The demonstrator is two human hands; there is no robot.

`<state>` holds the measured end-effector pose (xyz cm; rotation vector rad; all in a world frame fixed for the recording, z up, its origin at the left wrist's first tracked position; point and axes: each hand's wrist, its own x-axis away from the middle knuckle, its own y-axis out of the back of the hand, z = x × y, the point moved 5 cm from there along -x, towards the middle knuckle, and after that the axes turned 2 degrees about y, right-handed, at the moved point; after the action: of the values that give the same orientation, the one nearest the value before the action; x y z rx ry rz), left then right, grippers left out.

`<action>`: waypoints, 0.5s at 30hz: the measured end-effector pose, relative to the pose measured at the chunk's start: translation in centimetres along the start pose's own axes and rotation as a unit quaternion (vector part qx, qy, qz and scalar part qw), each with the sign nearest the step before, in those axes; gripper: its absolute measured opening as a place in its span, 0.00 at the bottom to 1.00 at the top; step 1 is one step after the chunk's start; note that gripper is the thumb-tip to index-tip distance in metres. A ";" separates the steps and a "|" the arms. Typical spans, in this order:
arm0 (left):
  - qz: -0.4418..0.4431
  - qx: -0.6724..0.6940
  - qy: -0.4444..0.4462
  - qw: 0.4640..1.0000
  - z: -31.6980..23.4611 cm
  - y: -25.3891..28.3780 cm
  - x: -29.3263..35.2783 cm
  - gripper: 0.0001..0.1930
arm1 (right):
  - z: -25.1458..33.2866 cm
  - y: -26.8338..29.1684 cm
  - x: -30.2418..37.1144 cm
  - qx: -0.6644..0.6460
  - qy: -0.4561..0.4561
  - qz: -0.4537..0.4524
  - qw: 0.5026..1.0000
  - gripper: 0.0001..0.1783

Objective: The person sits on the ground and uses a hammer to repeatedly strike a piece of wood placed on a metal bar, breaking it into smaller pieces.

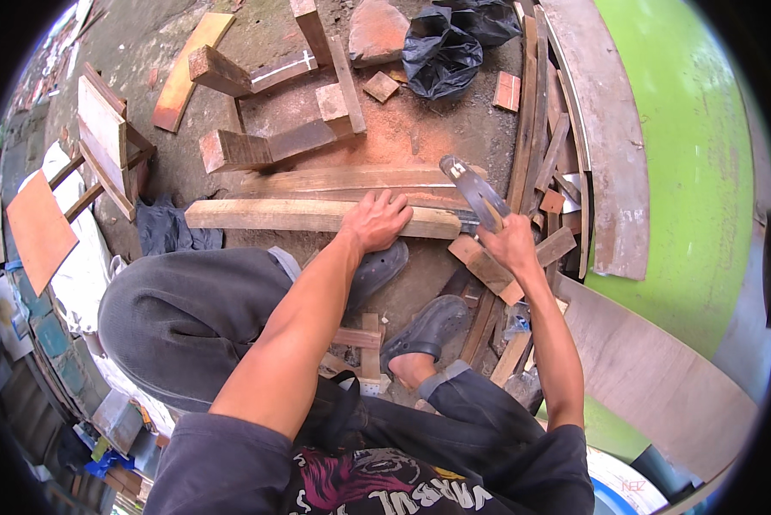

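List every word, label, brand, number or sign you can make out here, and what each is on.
Shirt: pale lettering around a pink print, partly cut off by folds and the lower edge; wording not copied here.
White round thing, lower right: small faint red characters, too blurred to read surely.
Wood piece, near the top: a white cross-like mark, not lettering.
I make out no other text.
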<state>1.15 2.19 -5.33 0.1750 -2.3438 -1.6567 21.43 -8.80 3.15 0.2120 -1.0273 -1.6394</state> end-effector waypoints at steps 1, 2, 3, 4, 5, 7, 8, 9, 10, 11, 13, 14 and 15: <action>-0.005 -0.001 -0.002 1.000 0.0 0.1 0.0 0.09 | 0.2 -0.4 0.8 -0.042 0.005 -0.013 0.999 0.13; -0.004 -0.006 -0.003 1.000 0.2 0.2 0.0 0.09 | 0.0 -0.8 1.2 -0.085 0.011 -0.027 0.996 0.13; -0.004 -0.010 -0.007 1.000 0.2 0.4 -0.2 0.09 | -1.9 -1.9 1.6 -0.042 -0.023 0.017 0.999 0.13; -0.001 -0.010 -0.010 1.000 -0.3 0.3 -0.2 0.09 | -3.7 -2.7 1.7 0.033 -0.052 0.051 0.997 0.14; 0.008 -0.016 -0.009 1.000 -1.0 -0.1 0.1 0.09 | -5.6 -3.1 1.2 0.109 -0.079 0.084 0.987 0.14; 0.023 -0.035 -0.005 0.999 -1.5 -0.5 0.9 0.09 | -6.0 -3.0 1.2 0.175 -0.117 0.119 0.970 0.15; 0.016 -0.031 -0.011 0.999 -1.2 -0.5 0.7 0.09 | -6.0 -2.6 1.8 0.137 -0.137 0.093 0.977 0.15; 0.011 -0.028 -0.013 0.999 -0.7 -0.3 0.3 0.10 | -6.1 -2.2 2.3 0.098 -0.154 0.069 0.981 0.15; 0.005 -0.024 -0.016 1.000 -0.4 -0.1 0.0 0.10 | -6.1 -1.9 2.8 0.059 -0.170 0.044 0.983 0.15; 0.005 -0.030 -0.015 0.999 -0.1 0.1 -0.2 0.10 | -6.3 -1.6 3.4 0.054 -0.201 0.031 0.978 0.16; 0.008 -0.037 -0.020 0.999 -0.3 0.0 -0.1 0.10 | -4.6 -0.8 5.2 -0.006 -0.226 -0.009 0.974 0.16; 0.007 -0.037 -0.017 0.999 -0.4 0.0 0.1 0.11 | -4.0 -0.4 6.0 -0.036 -0.237 -0.031 0.970 0.17; 0.001 -0.040 -0.017 0.999 -0.3 0.0 0.2 0.12 | -3.6 -0.3 6.4 -0.018 -0.222 -0.043 0.974 0.17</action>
<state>1.05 1.86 -5.15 0.1291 -2.2956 -1.7612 21.20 -16.16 3.08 -0.1452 -1.3358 -1.8286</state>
